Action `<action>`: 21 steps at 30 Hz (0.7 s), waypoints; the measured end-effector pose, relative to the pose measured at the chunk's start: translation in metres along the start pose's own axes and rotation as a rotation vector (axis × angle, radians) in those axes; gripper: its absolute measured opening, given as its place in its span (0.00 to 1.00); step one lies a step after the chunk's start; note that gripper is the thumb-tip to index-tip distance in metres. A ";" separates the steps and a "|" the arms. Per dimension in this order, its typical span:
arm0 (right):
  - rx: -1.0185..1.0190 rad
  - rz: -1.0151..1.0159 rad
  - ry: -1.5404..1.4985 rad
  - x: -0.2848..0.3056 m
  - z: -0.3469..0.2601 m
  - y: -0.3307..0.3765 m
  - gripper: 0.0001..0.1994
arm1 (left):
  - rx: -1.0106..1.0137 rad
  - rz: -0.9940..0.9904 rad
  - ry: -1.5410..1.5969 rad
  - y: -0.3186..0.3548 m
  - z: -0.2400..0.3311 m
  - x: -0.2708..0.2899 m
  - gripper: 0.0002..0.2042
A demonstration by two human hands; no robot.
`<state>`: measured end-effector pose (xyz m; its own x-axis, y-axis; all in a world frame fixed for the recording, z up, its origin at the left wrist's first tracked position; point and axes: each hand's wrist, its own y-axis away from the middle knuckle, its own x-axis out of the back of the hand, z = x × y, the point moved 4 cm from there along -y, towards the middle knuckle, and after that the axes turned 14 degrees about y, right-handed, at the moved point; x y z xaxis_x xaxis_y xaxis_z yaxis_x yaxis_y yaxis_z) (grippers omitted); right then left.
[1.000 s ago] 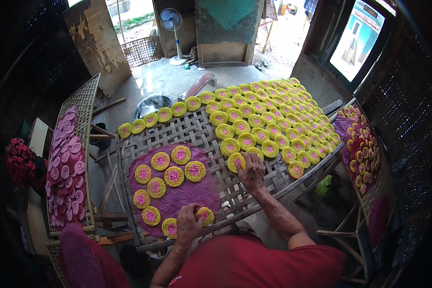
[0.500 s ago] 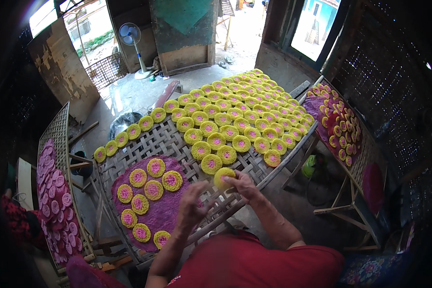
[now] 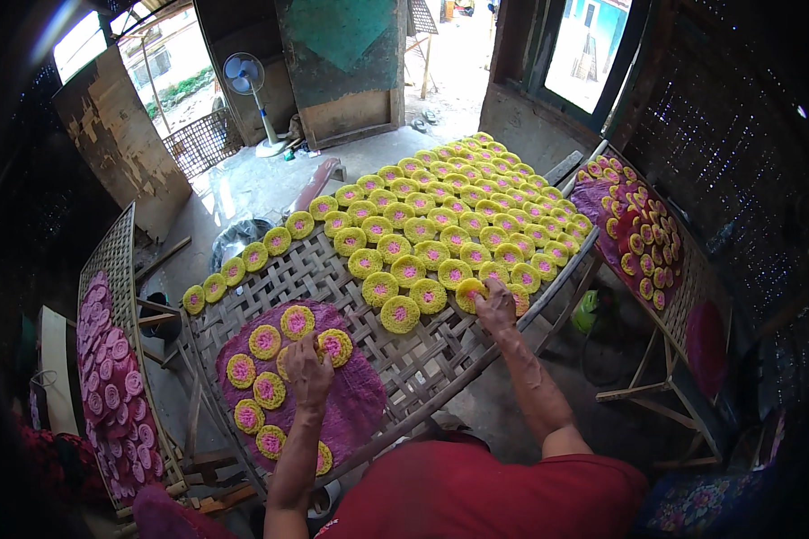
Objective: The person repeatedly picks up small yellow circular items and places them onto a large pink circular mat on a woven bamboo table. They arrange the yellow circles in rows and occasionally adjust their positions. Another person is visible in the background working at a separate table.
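My right hand [image 3: 496,311] pinches a yellow cracker disc [image 3: 469,294] by its edge, at the near end of the rows on the woven bamboo rack [image 3: 274,277]. The disc is round, made of thin strands, with a pink centre. My left hand [image 3: 307,370] reaches over the purple cloth [image 3: 355,402] at the rack's near left. Its fingers are bent together at the left edge of another cracker disc [image 3: 336,347], and they partly cover one beside it. Several more discs lie round the left hand on the cloth, one partly under my forearm.
Rows of yellow discs [image 3: 454,207] fill the rack's far right. A second rack [image 3: 103,377] with pink discs slants at the left. At the right stands another rack [image 3: 638,234] with yellow discs on purple cloth. A fan [image 3: 261,108] stands on the floor beyond.
My hands have moved apart. The right has brought its disc away to the right, down to the end of the rows. My left hand has moved left onto the discs on the cloth.
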<state>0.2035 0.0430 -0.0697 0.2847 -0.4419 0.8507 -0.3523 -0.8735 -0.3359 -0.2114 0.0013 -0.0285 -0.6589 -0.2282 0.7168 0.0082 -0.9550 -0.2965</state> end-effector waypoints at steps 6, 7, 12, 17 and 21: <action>0.107 0.272 0.171 0.041 -0.028 0.016 0.20 | 0.078 0.033 0.284 -0.010 0.005 -0.009 0.21; 0.086 0.197 0.120 0.045 -0.040 0.021 0.20 | 0.135 0.019 0.348 -0.010 0.008 -0.011 0.21; -0.209 -0.718 -0.631 0.029 -0.103 0.094 0.24 | 0.073 -0.043 0.555 -0.002 0.068 -0.023 0.19; -0.470 -0.821 -1.028 0.020 -0.102 0.108 0.21 | -0.284 -0.323 0.627 0.018 0.112 -0.046 0.26; -0.332 -0.475 -0.598 0.035 -0.040 0.084 0.15 | -0.186 0.031 0.296 -0.033 0.015 -0.023 0.25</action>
<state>0.1482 -0.0374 -0.0521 0.8620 -0.1571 0.4819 -0.2930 -0.9303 0.2208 -0.1856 0.0354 -0.0259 -0.8504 -0.1659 0.4993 -0.0872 -0.8914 -0.4447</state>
